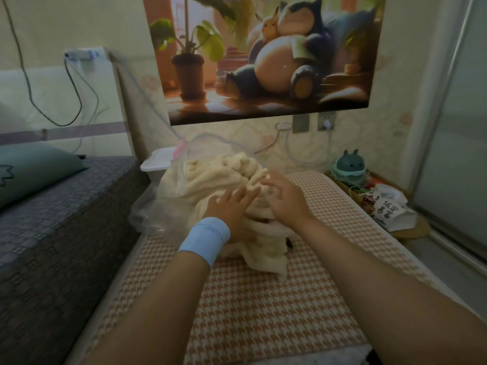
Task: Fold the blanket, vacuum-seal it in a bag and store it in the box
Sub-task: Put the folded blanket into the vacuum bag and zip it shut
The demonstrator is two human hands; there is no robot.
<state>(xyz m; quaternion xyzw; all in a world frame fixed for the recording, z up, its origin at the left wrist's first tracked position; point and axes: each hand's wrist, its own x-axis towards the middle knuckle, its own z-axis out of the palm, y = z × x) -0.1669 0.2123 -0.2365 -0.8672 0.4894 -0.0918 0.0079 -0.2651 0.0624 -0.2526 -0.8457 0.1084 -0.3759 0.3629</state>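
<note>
Far left, the white lidded plastic box (157, 162) sits just beyond the bag, btwn the grey bed (60, 206) and the wall. The clear plastic vacuum bag (158, 204) comes next, its mouth facing me w/ the pink zip slider (180, 149) up at the far rim; its near-left part lies slack and empty. The cream fluffy blanket (221, 175) is bundled on the houndstooth bench cushion (263, 306), far part already inside the bag, near part spilling out towards me in loose folds.

My left hand (232, 206), blue wristband (204, 239) on it, lies flat on the bundle, fingers spread, gripping nothing. My right hand (286, 198) is just beside it, also palm down and unclenched, fingertips pressed into the fabric.

Key relation, I'd say: the blanket's long axis runs near-to-far, straight away from both palms into the bag mouth, so the push goes fwd. Left hand is nearer the bag's slack side. The tail hangs nearer to me than my palms and prob needs tucking first, else it blocks the zip.
</note>
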